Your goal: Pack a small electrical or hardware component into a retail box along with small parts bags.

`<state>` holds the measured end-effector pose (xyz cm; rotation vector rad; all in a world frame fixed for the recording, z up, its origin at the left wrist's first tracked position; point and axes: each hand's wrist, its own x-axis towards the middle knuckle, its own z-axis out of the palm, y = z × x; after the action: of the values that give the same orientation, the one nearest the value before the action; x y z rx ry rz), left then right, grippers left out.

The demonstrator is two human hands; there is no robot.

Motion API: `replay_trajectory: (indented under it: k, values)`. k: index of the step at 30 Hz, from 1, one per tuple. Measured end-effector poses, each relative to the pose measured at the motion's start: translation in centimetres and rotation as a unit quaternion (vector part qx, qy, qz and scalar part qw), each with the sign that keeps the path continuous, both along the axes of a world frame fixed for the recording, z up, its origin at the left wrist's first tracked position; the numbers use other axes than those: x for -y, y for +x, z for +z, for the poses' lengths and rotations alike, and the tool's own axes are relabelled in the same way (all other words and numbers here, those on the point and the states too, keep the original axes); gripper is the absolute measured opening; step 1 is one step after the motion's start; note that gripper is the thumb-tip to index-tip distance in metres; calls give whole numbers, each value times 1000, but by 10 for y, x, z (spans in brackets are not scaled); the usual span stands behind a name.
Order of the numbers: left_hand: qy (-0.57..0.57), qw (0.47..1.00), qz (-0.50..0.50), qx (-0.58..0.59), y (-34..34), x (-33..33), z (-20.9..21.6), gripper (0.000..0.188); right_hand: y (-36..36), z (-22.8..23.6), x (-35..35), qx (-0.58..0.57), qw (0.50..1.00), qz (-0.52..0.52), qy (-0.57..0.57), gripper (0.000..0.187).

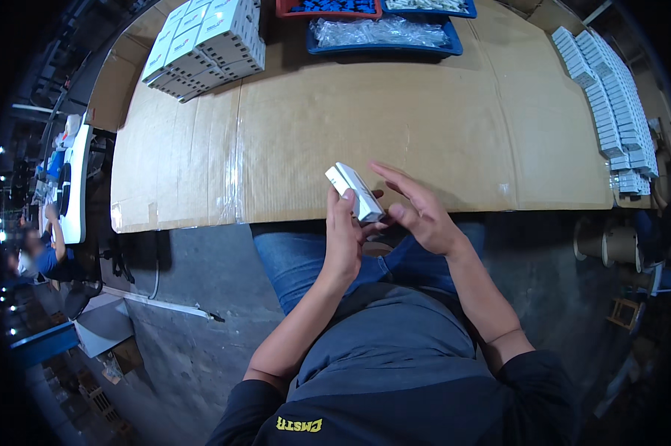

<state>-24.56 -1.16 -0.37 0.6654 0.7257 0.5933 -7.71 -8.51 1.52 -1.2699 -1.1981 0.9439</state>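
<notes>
A small white box (359, 195) is tilted over the near edge of the cardboard-covered table (313, 141). My left hand (343, 241) grips it from the left, with the thumb along its near face. Just to the right, my right hand (427, 219) has its fingers stretched out and apart; its thumb is close to the lower end of the box. Whether that thumb touches the box I cannot tell.
A block of stacked white boxes (201, 48) stands far left on the table. At the far middle are a blue tray (384, 52) of clear plastic pieces, a red tray (328, 15) and another blue tray. Rows of small white boxes (610, 104) line the right. A person (49, 249) sits far left.
</notes>
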Motion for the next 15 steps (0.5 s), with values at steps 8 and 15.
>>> replay_trajectory:
  k: [8,15]
  values:
    - [-20,999,32,-23,7,1,4,62,-11,-16,-1,276,957,-28,85,46]
    - [24,995,64,-68,11,7,4,42,-28,-26,-5,322,936,-78,118,41]
